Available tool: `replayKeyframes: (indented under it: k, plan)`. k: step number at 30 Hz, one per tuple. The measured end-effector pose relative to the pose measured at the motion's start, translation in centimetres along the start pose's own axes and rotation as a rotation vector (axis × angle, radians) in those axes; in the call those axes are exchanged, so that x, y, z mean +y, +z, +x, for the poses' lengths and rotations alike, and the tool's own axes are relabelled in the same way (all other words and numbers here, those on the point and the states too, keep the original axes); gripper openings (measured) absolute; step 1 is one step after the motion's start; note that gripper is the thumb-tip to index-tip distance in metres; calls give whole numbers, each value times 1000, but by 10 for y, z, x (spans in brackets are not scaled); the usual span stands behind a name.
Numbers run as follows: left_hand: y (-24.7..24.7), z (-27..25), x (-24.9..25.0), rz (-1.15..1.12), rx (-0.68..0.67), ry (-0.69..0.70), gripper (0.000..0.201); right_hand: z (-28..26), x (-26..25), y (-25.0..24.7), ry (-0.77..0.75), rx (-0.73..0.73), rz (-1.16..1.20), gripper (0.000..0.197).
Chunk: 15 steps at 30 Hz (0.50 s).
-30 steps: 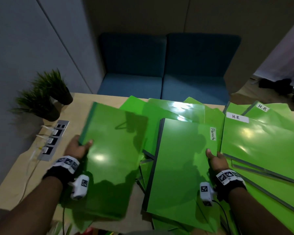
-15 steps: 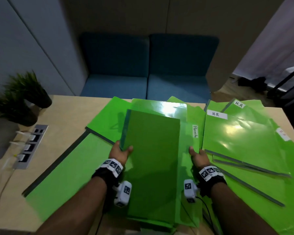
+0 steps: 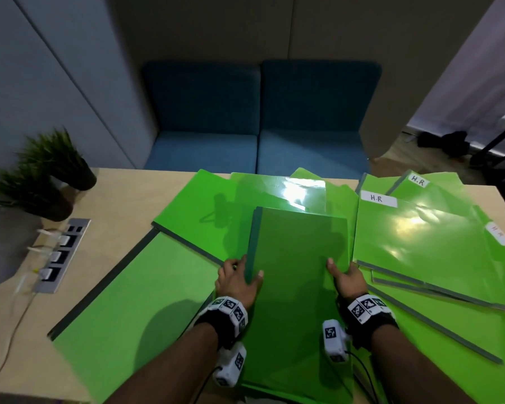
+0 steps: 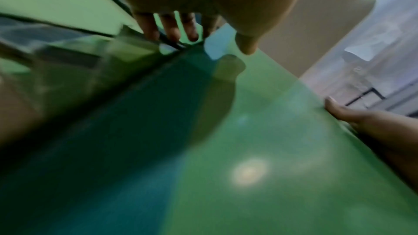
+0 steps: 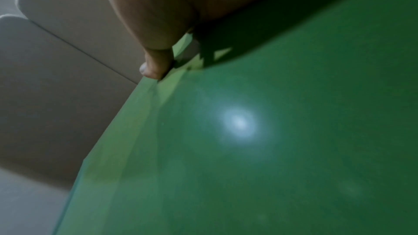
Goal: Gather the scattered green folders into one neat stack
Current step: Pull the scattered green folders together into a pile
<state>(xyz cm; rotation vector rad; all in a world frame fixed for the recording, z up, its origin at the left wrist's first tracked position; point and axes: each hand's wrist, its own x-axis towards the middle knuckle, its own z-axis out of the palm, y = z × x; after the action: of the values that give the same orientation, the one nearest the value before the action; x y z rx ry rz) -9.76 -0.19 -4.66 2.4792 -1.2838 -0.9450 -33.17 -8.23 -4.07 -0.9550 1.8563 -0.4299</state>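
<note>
Between my two hands is a pile of green folders [image 3: 298,272], its darker top folder lying lengthwise away from me. My left hand [image 3: 239,278] grips the pile's left spine edge, thumb on top. In the left wrist view the left hand [image 4: 203,42] has its fingers curled past the dark spine of the folder [image 4: 260,131]. My right hand [image 3: 344,275] grips the right edge, and the right wrist view shows its thumb [image 5: 156,63] pressed on the folder [image 5: 248,149]. Another folder [image 3: 134,293] lies flat at the left. More folders [image 3: 204,211] fan out behind, and those labelled H.R [image 3: 420,237] lie at the right.
The wooden table [image 3: 123,193] carries two potted plants [image 3: 41,176] and a socket panel [image 3: 59,255] with plugs and cables at its left side. A blue sofa [image 3: 260,126] stands beyond the far edge.
My left hand carried its folder to the right and set it on the folder labelled Permits that my right hand held, covering the label. Both hands now hold one pile.
</note>
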Motion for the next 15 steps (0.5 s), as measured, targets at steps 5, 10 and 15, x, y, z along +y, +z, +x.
replayKeyframes:
  k: [5, 10, 15]
  plan:
    - [-46, 30, -25, -483, 155, -537, 61, 0, -3, 2, -18, 23, -53, 91]
    - [-70, 50, -24, -553, -57, -522, 62, -1, -4, 1, 6, 8, -41, 93]
    - [-70, 64, -32, -568, 58, -476, 49, 1, -6, -2, 14, -33, -20, 97]
